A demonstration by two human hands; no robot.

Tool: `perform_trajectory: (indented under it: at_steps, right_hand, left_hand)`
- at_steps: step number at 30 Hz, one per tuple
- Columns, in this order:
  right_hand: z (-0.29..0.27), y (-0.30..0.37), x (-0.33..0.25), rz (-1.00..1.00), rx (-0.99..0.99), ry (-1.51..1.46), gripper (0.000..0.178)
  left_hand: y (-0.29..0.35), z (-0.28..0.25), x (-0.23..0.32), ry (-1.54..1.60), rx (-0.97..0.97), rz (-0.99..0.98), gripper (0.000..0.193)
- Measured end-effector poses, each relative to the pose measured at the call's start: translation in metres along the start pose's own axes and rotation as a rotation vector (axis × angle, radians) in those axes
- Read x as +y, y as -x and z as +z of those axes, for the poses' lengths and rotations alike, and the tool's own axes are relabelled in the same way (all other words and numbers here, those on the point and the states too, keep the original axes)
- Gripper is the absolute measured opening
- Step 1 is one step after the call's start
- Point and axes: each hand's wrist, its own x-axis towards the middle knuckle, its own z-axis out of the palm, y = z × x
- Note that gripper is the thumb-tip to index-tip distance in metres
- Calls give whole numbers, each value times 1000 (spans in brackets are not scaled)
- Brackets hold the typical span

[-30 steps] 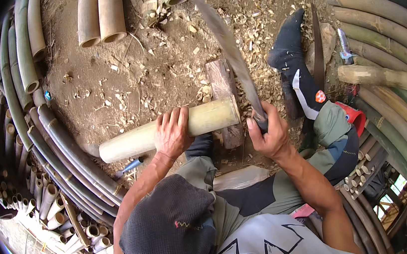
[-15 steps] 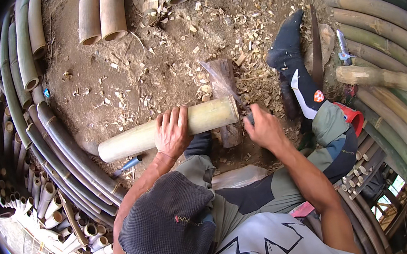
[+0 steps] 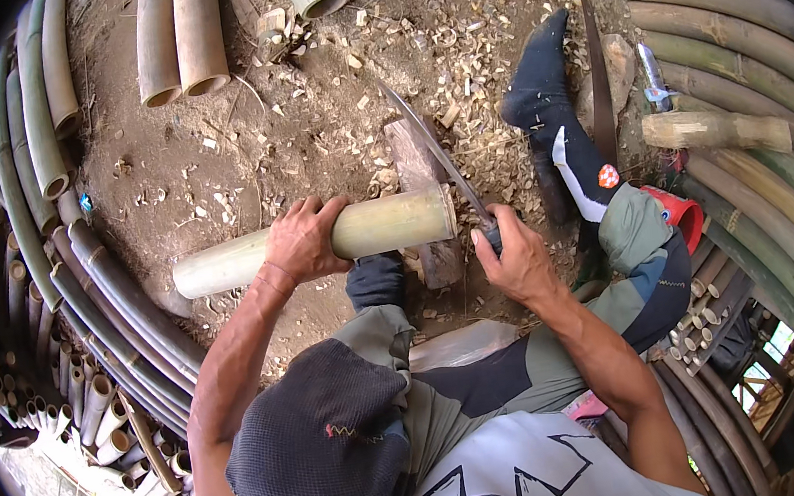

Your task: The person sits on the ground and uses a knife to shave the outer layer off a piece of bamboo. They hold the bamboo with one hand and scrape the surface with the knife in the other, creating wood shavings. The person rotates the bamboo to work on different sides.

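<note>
A pale, cut bamboo tube (image 3: 394,225) lies crosswise before me, its right end resting over a reddish-brown wooden block (image 3: 405,144). My left hand (image 3: 303,242) is wrapped over the tube near its middle, thumb low on the near side. In my right hand (image 3: 519,259) is the dark handle of a machete (image 3: 434,146). Its long, narrow blade points away and to the left, passing close by the tube's right end; I cannot tell whether they touch. Fingers of the right hand are closed round the handle.
Wood chips (image 3: 487,91) litter the dirt floor. Bamboo poles (image 3: 127,288) curve along the left, with more poles (image 3: 726,44) on the right. A wooden mallet-like club (image 3: 717,131) and a sheathed-looking blade (image 3: 654,77) lie there. My outstretched foot (image 3: 534,76) is beyond the block.
The machete blade, blurred before, now shows sharply and stands a little off the tube's end. My left hand has shifted left and regripped; the tube shows a greener side. The whole view shifted slightly.
</note>
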Motion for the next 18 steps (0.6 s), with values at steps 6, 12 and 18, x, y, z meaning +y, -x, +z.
perform_trajectory:
  at_steps: [6, 12, 18]
  right_hand:
    - [-4, -3, -26, -272, 284, -155, 33]
    - [13, -12, 16, 15, -63, 20, 35]
    - [4, -8, -14, -315, 337, -157, 33]
  left_hand:
    - [-6, 3, -1, 11, -32, -46, 71]
    - [-2, 9, -3, 43, 28, -1, 70]
    - [3, 13, 4, -17, 140, -8, 74]
